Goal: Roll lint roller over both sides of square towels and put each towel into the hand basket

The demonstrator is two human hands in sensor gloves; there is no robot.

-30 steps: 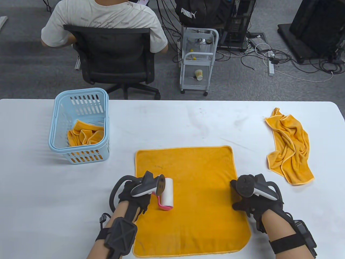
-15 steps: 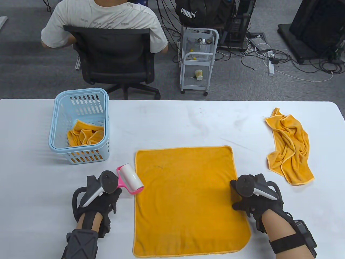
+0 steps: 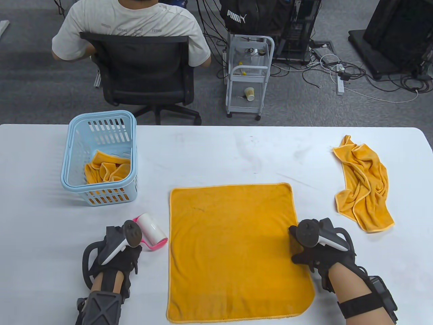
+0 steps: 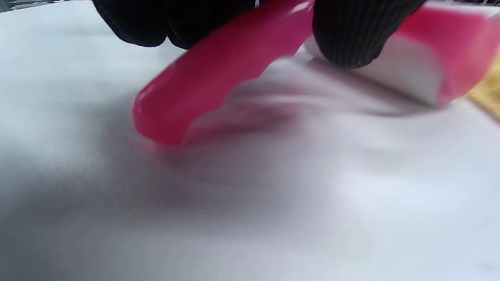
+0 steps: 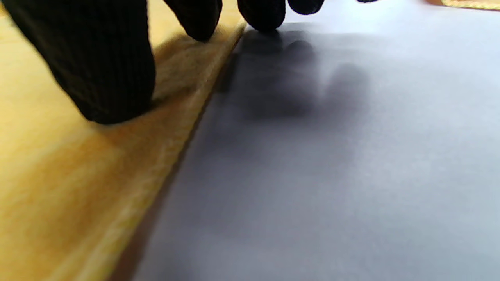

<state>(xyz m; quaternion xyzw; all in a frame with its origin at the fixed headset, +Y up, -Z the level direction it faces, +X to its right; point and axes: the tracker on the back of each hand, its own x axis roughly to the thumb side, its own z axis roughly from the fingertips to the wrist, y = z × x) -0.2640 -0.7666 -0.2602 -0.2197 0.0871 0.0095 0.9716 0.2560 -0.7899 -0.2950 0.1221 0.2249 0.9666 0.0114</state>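
Table view: flat orange towel [image 3: 233, 250] spread on the white table [image 3: 216, 152], near-centre. Left hand [image 3: 116, 252] sits on the table left of the towel, apart from it, gripping the pink handle of the lint roller [image 3: 151, 231]; the white roll lies just beside the towel's left edge, not on it. Right hand [image 3: 316, 252] rests at the towel's right edge, fingers pointing down onto edge and table. Blue hand basket [image 3: 79, 162] at far left holds a crumpled orange towel [image 3: 107, 169]. Another crumpled towel [image 3: 365, 184] lies far right on the table, well apart from the flat one. Beyond the table: a seated person [image 3: 135, 23] on an office chair [image 3: 145, 71], a white cart [image 3: 248, 74].

Left wrist view: blurred. Gloved fingers [image 4: 347, 35] curl round the pink handle [image 4: 218, 74]; white roll at right, low over the table, contact unclear.

Right wrist view: fingertips [image 5: 101, 66] straightish, pressing the towel's hemmed edge [image 5: 156, 156]; other tips touch the table just beside it. Nothing gripped.
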